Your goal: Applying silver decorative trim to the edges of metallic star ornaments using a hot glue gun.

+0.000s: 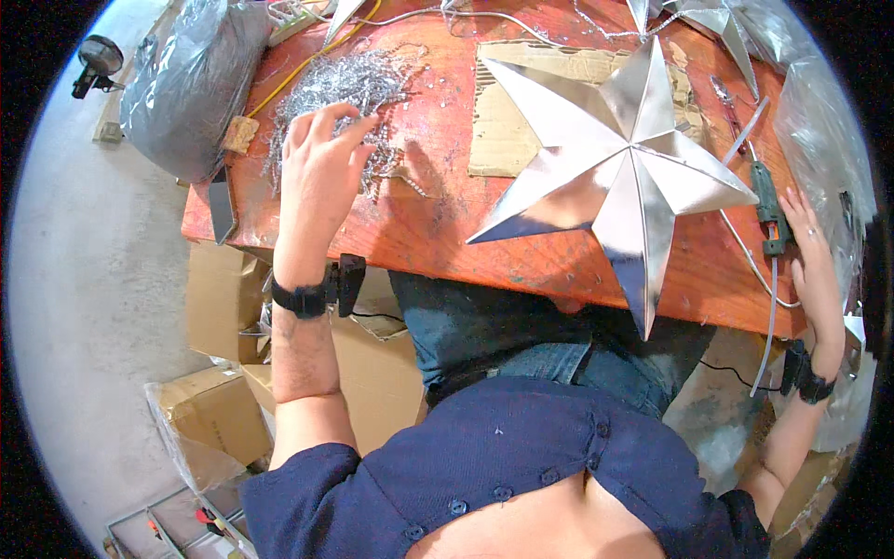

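Observation:
My left hand [326, 149] is over a tangled heap of silver bead strands [345, 88] at the table's left side. Its fingers are bent but apart, and I see nothing between them. A large shiny silver star [615, 177] with a raised, faceted front lies to the right of the middle, partly over a piece of cardboard [498, 121] and with one point past the table's near edge. My right hand [812, 233] rests at the right edge with fingers stretched out, beside a dark green glue gun [767, 200]. A long translucent glue stick [772, 321] sticks out of the gun's back.
The table [447, 224] is worn red-orange wood. A grey plastic bag [191, 88] bulges at the left edge, and clear plastic [824, 121] lies along the right. More silver stars [722, 33] and a white cord are at the far side. Cardboard boxes [209, 415] stand below left.

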`<state>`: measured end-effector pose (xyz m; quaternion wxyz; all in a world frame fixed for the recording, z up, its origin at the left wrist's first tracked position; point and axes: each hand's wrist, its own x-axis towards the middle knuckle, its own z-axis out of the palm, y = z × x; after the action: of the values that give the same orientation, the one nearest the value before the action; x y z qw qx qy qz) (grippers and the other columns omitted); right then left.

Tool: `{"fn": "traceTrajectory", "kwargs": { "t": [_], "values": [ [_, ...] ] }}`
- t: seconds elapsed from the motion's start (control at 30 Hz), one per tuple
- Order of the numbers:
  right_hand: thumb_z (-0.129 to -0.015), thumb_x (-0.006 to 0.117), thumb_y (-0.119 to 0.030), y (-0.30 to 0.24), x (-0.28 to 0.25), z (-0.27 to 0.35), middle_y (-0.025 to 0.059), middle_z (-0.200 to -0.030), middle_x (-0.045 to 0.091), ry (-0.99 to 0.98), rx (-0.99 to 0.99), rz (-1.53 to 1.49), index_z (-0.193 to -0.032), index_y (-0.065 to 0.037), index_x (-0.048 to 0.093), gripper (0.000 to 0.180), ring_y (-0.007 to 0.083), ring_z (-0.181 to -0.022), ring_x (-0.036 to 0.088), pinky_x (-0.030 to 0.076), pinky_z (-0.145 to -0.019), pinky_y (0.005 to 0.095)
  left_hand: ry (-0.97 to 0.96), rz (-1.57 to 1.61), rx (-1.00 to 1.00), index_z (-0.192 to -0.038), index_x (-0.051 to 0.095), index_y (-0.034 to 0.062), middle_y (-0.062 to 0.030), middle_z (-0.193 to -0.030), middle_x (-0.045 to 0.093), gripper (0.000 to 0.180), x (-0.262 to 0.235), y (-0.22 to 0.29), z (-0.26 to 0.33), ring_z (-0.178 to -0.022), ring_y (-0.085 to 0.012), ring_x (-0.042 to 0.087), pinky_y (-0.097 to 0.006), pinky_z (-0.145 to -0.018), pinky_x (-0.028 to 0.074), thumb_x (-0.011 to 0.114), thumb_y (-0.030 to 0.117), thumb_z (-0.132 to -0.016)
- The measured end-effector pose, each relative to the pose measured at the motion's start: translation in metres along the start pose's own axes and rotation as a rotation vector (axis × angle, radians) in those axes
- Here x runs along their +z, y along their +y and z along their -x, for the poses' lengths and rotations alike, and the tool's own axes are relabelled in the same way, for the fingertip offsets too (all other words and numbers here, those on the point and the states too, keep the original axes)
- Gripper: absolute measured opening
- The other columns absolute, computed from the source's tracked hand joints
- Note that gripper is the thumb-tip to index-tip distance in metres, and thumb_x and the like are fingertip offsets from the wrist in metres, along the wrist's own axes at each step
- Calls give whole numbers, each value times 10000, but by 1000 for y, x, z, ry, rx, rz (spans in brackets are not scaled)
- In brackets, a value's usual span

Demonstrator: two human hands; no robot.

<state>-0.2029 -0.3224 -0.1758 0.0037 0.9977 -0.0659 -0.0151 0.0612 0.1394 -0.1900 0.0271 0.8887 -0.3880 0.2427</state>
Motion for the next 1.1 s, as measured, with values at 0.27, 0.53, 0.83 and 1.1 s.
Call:
{"fn": "traceTrajectory", "kwargs": {
  "t": [0.27,0.53,0.83,1.1],
  "values": [
    [-715,366,50,-33,-59,18,126,-1330,455,254,-42,-6,-1226,-30,514,538,277,-1293,348,222,-1092,387,-77,267,11,-833,674,37,-49,-927,636,120,-18,-21,-20,-923,-209,562,-314,-839,427,675,123,-751],
    [-716,382,47,-88,-96,-15,139,-1267,498,415,-262,-17,-1138,-9,552,458,308,-1259,388,264,-1064,404,122,1125,-540,-915,625,12,-54,-859,645,115,-81,-73,-50,-772,-88,571,-209,-709,441,576,109,-878],
    [-806,438,-24,-157,-141,-78,146,-1116,579,458,-439,-903,-1109,24,544,325,224,-1094,529,398,-950,356,643,1299,-246,-1029,577,-11,-72,-866,615,218,-196,-74,-121,-727,-111,594,-249,-627,486,577,146,-878],
    [-909,515,-229,-226,-173,-100,95,-1016,592,363,-827,-1664,-1236,-8,458,399,142,-936,578,468,-812,262,-379,1976,1073,-1165,525,19,-111,-883,596,298,-198,43,-181,-728,-133,598,-172,-604,514,510,197,-926]
  ]
}}
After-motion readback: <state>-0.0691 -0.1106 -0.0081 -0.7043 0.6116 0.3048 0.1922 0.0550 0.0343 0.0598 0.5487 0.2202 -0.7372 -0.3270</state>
